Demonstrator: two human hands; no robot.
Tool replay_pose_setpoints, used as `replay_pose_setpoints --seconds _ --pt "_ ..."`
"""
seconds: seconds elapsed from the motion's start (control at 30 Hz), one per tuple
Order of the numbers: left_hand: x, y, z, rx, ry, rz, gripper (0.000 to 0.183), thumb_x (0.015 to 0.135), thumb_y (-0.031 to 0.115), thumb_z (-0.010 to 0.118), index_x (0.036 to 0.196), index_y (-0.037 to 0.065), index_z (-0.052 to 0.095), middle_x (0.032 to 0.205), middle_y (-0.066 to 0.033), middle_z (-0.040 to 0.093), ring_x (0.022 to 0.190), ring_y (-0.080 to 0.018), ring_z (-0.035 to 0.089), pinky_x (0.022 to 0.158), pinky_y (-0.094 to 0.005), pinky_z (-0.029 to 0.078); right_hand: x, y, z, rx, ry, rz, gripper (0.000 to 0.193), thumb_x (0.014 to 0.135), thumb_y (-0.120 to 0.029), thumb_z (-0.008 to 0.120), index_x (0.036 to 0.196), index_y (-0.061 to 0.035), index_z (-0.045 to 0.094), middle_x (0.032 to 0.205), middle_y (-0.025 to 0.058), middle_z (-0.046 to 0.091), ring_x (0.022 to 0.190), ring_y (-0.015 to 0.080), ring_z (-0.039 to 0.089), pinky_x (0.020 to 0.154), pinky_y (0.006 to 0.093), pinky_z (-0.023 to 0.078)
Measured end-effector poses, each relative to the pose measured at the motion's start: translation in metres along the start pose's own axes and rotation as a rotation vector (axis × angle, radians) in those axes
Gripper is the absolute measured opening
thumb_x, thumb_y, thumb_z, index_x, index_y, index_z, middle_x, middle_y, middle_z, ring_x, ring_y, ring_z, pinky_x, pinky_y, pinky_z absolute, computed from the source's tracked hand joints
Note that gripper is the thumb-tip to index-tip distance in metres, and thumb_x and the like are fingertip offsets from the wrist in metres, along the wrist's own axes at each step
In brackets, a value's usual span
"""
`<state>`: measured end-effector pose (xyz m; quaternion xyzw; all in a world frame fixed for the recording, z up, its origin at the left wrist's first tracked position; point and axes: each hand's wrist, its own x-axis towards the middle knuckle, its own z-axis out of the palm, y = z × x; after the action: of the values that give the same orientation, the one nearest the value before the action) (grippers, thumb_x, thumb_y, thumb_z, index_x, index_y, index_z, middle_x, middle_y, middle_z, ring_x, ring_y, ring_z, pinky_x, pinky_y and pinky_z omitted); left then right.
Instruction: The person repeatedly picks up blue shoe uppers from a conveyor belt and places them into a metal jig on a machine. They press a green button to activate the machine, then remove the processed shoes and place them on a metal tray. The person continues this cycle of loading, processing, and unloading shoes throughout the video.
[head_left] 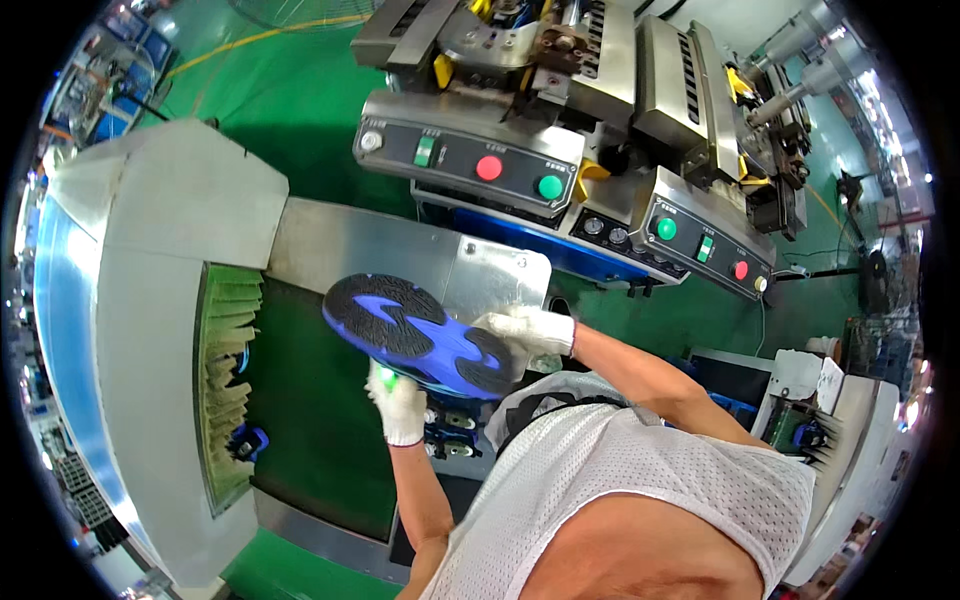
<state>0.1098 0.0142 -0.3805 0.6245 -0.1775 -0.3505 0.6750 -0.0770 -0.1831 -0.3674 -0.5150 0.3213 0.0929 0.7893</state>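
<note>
A sports shoe (430,338) is held up with its black and blue sole facing me, toe to the left and heel to the right. My left hand (398,408), in a white glove, grips it from below near its forefoot; some of the fingers are hidden behind it. At the heel, my right hand (530,328), also gloved in white, closes on the shoe's edge, its fingertips partly hidden. The shoe's upper faces away from me and barely shows. A bare metal plate (492,275) lies just beyond the shoe.
A dark green conveyor belt (315,400) runs at my left from a grey housing (160,250) with a strip curtain (228,385); a blue item (248,442) sits by the curtain. Ahead stands a machine with control panels (468,160). Metal fittings (455,435) lie below the shoe.
</note>
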Motion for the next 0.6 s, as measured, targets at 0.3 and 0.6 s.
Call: replay_pose_setpoints --seconds 0.3,0.6 --pt "0.085 0.098 0.153 0.159 -0.455 0.215 0.057 0.091 -0.011 0.061 0.145 -0.002 0.043 0.146 -0.0182 0.051 0.132 -0.0295 0.055 0.113 -0.0404 0.044 -0.071 -0.034 -0.093 0.640 0.060 -0.428 0.062 0.088 -0.016 0.074 0.144 -0.0041 0.052 0.123 0.0080 0.070 0.108 0.0185 0.070 0.095 0.0338 0.058" --pt "0.266 0.124 0.318 0.809 -0.442 0.657 0.046 0.095 0.011 0.067 0.138 0.001 0.054 0.134 -0.0179 0.061 0.124 -0.0279 0.060 0.108 -0.0392 0.046 -0.141 -0.033 -0.196 1.063 -0.237 -0.723 0.085 0.079 -0.026 0.085 0.149 -0.0017 0.045 0.141 0.0206 0.059 0.125 0.0356 0.061 0.107 0.0497 0.050"
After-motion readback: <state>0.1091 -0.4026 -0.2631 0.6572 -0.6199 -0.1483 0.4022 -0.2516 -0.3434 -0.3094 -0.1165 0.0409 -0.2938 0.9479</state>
